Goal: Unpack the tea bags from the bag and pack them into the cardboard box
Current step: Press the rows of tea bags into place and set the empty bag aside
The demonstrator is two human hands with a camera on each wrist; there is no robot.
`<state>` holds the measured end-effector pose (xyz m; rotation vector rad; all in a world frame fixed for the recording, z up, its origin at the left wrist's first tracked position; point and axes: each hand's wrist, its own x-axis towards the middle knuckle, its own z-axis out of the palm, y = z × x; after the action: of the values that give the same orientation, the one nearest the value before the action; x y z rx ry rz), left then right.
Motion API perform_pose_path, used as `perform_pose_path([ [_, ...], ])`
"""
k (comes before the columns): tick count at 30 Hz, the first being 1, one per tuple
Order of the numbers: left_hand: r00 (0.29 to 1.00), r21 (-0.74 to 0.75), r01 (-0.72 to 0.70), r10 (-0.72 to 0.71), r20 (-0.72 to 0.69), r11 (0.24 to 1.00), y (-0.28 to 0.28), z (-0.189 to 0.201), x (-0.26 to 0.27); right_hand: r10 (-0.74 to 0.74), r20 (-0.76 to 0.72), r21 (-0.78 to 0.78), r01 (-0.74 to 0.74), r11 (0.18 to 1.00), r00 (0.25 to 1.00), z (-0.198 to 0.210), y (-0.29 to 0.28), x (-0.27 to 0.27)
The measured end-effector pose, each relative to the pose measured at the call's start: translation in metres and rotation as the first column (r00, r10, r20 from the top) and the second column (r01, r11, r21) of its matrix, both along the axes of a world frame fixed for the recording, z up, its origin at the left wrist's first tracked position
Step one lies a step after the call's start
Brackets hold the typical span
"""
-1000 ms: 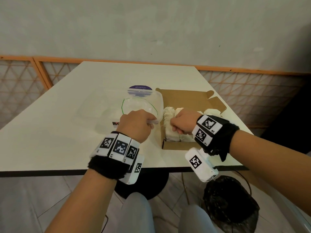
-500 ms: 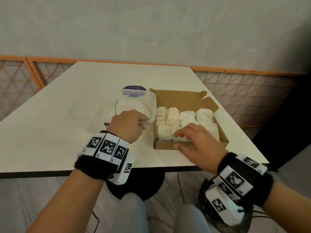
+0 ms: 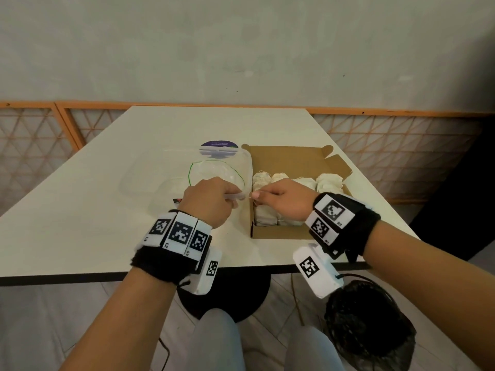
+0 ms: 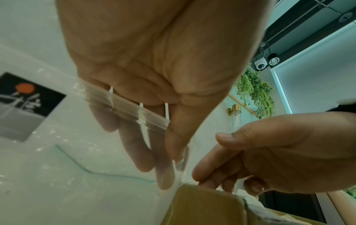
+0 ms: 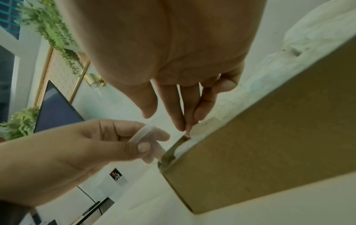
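A clear zip bag (image 3: 214, 172) lies on the white table (image 3: 80, 223), its mouth held up. My left hand (image 3: 211, 202) grips the bag's ribbed rim (image 4: 125, 103) between thumb and fingers (image 5: 142, 146). Just right of it stands the open cardboard box (image 3: 278, 232), packed with rows of white tea bags (image 3: 329, 183). My right hand (image 3: 267, 199) reaches over the box's near left corner (image 5: 269, 137). Its straight fingertips (image 5: 185, 126) press on a tea bag there, with the thumb held apart. A thin thread shows beside that thumb.
The box's lid flap (image 3: 289, 159) lies open toward the far side. A purple label (image 3: 219, 148) marks the bag's far end. A black mesh bin (image 3: 367, 330) stands on the floor under the table's near right edge. An orange lattice railing (image 3: 401, 145) runs behind.
My right hand put a bunch of tea bags in the box, drew back to its near edge, then moved to the near left corner. The left hand kept its hold on the bag.
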<state>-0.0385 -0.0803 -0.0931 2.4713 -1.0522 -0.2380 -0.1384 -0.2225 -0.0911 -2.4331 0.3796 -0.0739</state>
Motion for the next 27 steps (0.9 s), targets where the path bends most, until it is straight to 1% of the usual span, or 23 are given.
perform_pose_path([
  [2, 1.0, 0.0, -0.001, 0.001, 0.009, 1.0, -0.001, 0.0, -0.001, -0.043, 0.037, 0.077, 0.04, 0.996, 0.998, 0.0, -0.001, -0.001],
  [4, 1.0, 0.002, -0.006, 0.006, 0.019, 1.0, -0.001, 0.0, -0.002, -0.109, 0.037, 0.159, 0.102, 0.982, 0.993, -0.001, 0.002, 0.001],
  [5, 1.0, 0.005, -0.008, 0.008, 0.024, 1.0, -0.002, 0.001, -0.003, -0.13, 0.022, 0.169, 0.124, 0.978, 0.991, -0.001, 0.003, 0.003],
  [8, 1.0, 0.012, -0.008, 0.008, 0.027, 1.0, -0.001, 0.002, -0.004, -0.159, 0.002, 0.125, 0.158, 0.979, 0.987, 0.0, 0.006, 0.014],
  [10, 1.0, 0.009, -0.008, 0.008, 0.017, 1.0, 0.0, 0.002, -0.004, -0.227, 0.006, 0.144, 0.224, 0.964, 0.974, 0.005, 0.002, 0.019],
  [12, 1.0, 0.016, -0.003, 0.003, 0.02, 1.0, 0.0, 0.002, -0.004, -0.361, 0.043, 0.224, 0.343, 0.912, 0.932, 0.011, -0.008, 0.02],
  [14, 1.0, 0.021, 0.002, -0.003, 0.028, 1.0, -0.001, 0.002, -0.004, -0.472, 0.072, 0.266, 0.439, 0.858, 0.878, 0.014, -0.02, 0.015],
  [16, 0.999, 0.025, 0.008, -0.008, 0.034, 1.0, -0.001, 0.003, -0.004, -0.512, 0.079, 0.247, 0.48, 0.841, 0.856, 0.013, -0.028, 0.008],
  [18, 0.999, 0.03, 0.011, -0.013, 0.04, 0.999, 0.0, 0.003, -0.004, -0.483, 0.034, 0.171, 0.471, 0.865, 0.875, 0.01, -0.033, 0.002],
  [20, 0.999, 0.033, 0.014, -0.015, 0.048, 0.999, 0.0, 0.003, -0.004, -0.425, -0.038, 0.045, 0.427, 0.903, 0.904, 0.008, -0.036, -0.004],
  [21, 0.999, 0.035, 0.014, -0.016, 0.05, 0.999, 0.0, 0.003, -0.004, -0.418, -0.044, -0.026, 0.417, 0.908, 0.907, 0.009, -0.037, -0.007],
  [23, 0.999, 0.035, 0.011, -0.013, 0.047, 0.999, 0.0, 0.003, -0.004, -0.422, 0.015, -0.137, 0.42, 0.897, 0.906, 0.013, -0.038, -0.012],
  [25, 0.999, 0.032, 0.009, -0.011, 0.04, 0.999, 0.0, 0.003, -0.004, -0.372, 0.057, -0.171, 0.376, 0.911, 0.927, 0.016, -0.034, -0.015],
  [27, 0.999, 0.031, 0.009, -0.01, 0.033, 0.999, 0.0, 0.004, -0.005, -0.285, 0.057, -0.162, 0.291, 0.943, 0.957, 0.019, -0.027, -0.016],
])
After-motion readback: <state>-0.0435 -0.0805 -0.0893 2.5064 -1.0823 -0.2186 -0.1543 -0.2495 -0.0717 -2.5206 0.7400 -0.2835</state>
